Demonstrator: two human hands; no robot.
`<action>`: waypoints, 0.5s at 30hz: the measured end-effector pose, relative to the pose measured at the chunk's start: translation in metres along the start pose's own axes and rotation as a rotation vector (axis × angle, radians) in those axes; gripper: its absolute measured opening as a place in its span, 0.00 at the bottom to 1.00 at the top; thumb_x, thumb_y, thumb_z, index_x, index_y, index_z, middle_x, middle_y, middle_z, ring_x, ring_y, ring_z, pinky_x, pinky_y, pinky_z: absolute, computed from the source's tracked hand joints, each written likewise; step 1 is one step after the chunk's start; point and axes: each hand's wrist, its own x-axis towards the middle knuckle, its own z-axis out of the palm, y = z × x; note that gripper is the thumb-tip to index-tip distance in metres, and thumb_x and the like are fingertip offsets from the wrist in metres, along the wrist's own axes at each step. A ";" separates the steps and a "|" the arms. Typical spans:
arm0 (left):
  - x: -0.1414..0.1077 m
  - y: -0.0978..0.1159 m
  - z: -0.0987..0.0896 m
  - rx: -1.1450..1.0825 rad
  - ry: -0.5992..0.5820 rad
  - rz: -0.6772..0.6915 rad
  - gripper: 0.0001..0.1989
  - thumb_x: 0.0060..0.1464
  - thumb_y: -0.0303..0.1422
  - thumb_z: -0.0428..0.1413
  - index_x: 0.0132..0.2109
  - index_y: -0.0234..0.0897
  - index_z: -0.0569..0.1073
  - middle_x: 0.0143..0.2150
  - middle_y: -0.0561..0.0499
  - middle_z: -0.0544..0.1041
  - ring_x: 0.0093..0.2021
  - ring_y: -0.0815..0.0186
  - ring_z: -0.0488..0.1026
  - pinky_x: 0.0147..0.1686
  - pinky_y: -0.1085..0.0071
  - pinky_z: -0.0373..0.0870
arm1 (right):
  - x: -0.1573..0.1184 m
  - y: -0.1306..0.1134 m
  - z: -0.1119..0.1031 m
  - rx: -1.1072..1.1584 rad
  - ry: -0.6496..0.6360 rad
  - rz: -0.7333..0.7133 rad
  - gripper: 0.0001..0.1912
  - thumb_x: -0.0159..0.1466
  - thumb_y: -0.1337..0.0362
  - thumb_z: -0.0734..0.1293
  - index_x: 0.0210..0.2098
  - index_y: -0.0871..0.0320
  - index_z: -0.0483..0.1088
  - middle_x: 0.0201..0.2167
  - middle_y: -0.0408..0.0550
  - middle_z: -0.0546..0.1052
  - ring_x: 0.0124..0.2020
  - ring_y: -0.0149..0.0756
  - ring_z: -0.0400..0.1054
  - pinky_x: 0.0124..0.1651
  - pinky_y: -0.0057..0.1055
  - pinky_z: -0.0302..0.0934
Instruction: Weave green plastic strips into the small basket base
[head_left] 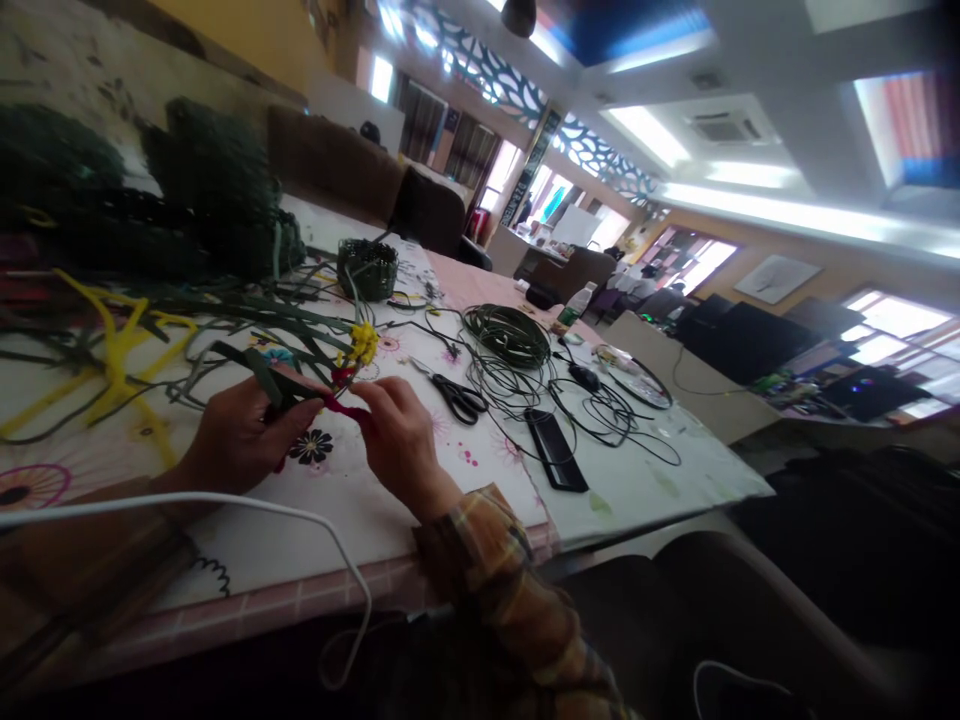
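My left hand (238, 430) is closed, thumb and fingers pinching dark green flat strips (264, 380). From there a red strip (343, 406) runs across to my right hand (401, 440), whose fingers are closed on its other end. Just above and between the hands is a yellow flower-like cluster (363, 342) with a bit of red below it; what it is attached to is unclear. Black-handled scissors (459, 398) lie on the flowered tablecloth, right of my right hand. Yellow strips (120, 345) and more green strips spread to the left.
A small dark green woven basket (367, 268) stands behind the hands. On the right lie a coil of green cord (508, 335), a black tray (555, 450) and dark cables (600, 400). A bottle (576, 305) stands farther back. A white cable (285, 508) crosses in front of my left forearm.
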 end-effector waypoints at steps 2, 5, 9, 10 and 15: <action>0.000 0.001 0.000 -0.034 -0.046 -0.064 0.17 0.64 0.46 0.58 0.45 0.38 0.81 0.30 0.54 0.80 0.25 0.67 0.74 0.31 0.72 0.70 | 0.003 0.005 0.002 -0.103 -0.046 -0.141 0.12 0.77 0.67 0.60 0.50 0.54 0.77 0.42 0.52 0.77 0.44 0.39 0.70 0.49 0.36 0.67; 0.000 0.003 -0.002 -0.090 -0.109 -0.088 0.17 0.65 0.46 0.57 0.45 0.36 0.80 0.26 0.57 0.77 0.20 0.70 0.68 0.29 0.72 0.69 | 0.008 0.008 0.004 -0.183 -0.107 -0.310 0.14 0.78 0.67 0.58 0.45 0.54 0.76 0.40 0.51 0.77 0.42 0.39 0.69 0.48 0.36 0.65; 0.000 0.003 -0.001 -0.112 -0.078 0.081 0.11 0.66 0.39 0.58 0.43 0.36 0.80 0.34 0.52 0.81 0.31 0.66 0.77 0.35 0.73 0.73 | 0.010 0.001 0.003 -0.119 -0.157 -0.280 0.16 0.75 0.70 0.58 0.33 0.54 0.70 0.32 0.48 0.73 0.36 0.38 0.66 0.43 0.36 0.62; 0.000 0.001 0.000 -0.127 -0.083 0.121 0.09 0.66 0.37 0.58 0.44 0.37 0.79 0.36 0.51 0.81 0.33 0.66 0.78 0.36 0.73 0.74 | 0.009 -0.002 0.004 -0.034 -0.149 -0.198 0.15 0.74 0.69 0.60 0.30 0.54 0.68 0.30 0.47 0.71 0.35 0.37 0.66 0.42 0.35 0.62; -0.005 -0.013 0.010 -0.179 -0.058 0.299 0.07 0.70 0.33 0.56 0.49 0.42 0.79 0.44 0.50 0.80 0.39 0.67 0.80 0.37 0.74 0.77 | 0.004 -0.025 0.015 0.911 -0.098 0.659 0.15 0.68 0.58 0.67 0.28 0.53 0.61 0.20 0.36 0.59 0.22 0.29 0.53 0.27 0.28 0.54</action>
